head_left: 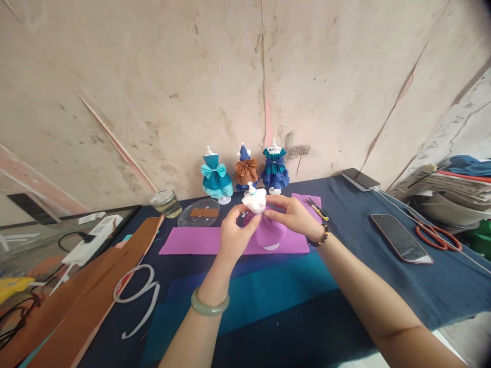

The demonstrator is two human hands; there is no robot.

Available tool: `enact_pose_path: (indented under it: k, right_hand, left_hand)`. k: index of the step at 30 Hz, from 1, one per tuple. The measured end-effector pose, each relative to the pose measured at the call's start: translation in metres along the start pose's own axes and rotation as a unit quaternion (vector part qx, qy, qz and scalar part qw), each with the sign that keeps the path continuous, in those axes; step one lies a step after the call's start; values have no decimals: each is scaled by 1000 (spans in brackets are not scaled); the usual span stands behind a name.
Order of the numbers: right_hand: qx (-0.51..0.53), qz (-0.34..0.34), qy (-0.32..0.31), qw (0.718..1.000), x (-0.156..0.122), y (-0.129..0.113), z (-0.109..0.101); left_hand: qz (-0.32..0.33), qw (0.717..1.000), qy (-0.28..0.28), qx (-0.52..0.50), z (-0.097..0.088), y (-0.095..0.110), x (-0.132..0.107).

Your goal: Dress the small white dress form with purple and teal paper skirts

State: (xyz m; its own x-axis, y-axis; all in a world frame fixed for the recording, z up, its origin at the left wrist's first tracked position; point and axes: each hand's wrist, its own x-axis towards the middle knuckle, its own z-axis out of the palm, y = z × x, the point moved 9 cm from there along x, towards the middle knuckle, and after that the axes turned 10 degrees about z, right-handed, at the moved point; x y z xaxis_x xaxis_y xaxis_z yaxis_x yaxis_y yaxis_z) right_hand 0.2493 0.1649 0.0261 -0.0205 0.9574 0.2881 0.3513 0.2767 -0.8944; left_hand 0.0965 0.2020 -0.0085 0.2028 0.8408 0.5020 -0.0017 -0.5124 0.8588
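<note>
Between my hands stands a small white dress-form mannequin (254,200) with a gathered purple skirt (271,232) round its lower part. My left hand (237,230) pinches the skirt's top edge at the waist from the left, thumb in front. From the right, my right hand (293,217) presses the gathered waist with thumb and fingers. The mannequin's white base shows below the hem. Beneath it lies a long strip of purple paper or fabric (195,240), over blue and teal sheets (245,291).
Behind stand mannequins in a teal dress (217,176), a brown-and-blue dress (246,168) and a blue dress (274,166). At left are a jar (165,203), a clear dish (184,217) and brown strips (99,286). Rightward lie tweezers (318,208), phones (401,237) and scissors (437,236).
</note>
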Motion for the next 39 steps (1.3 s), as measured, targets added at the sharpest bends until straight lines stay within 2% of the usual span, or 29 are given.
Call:
enact_pose_path:
  k: [2, 5, 7, 9, 12, 17, 20, 23, 26, 29, 39]
  right_hand:
    - [-16, -30, -31, 999, -1, -5, 2]
    - [-27, -42, -63, 997, -2, -6, 3]
    - [-30, -35, -77, 996, -2, -4, 3]
    - [-34, -22, -62, 997, 0, 0, 0]
    - [-17, 14, 12, 1000, 4, 10, -16]
    - [49, 74, 148, 985, 12, 31, -45]
    - [62, 74, 179, 979, 32, 40, -48]
    - [59, 68, 169, 982, 60, 48, -41]
    - [52, 71, 152, 984, 84, 57, -32]
    - [47, 76, 128, 988, 96, 65, -26]
    - [60, 83, 62, 993, 102, 76, -32]
  left_hand:
    - [-35, 997, -16, -67, 6, -10, -1]
    - [-65, 988, -47, -135, 16, -17, -2]
    - [-59, 988, -51, -135, 18, -15, -2]
    - [-40, 992, -32, -116, 12, -10, 0]
    - [-19, 992, 47, -112, -11, -1, 6]
    - [25, 965, 231, -125, -74, 14, 10]
    - [37, 954, 270, -128, -98, 17, 10]
    - [23, 948, 283, -145, -110, 13, 12]
    - [-3, 941, 292, -174, -113, 5, 13]
    - [-27, 938, 291, -187, -112, -3, 14]
    - [-92, 957, 221, -164, -90, -36, 20]
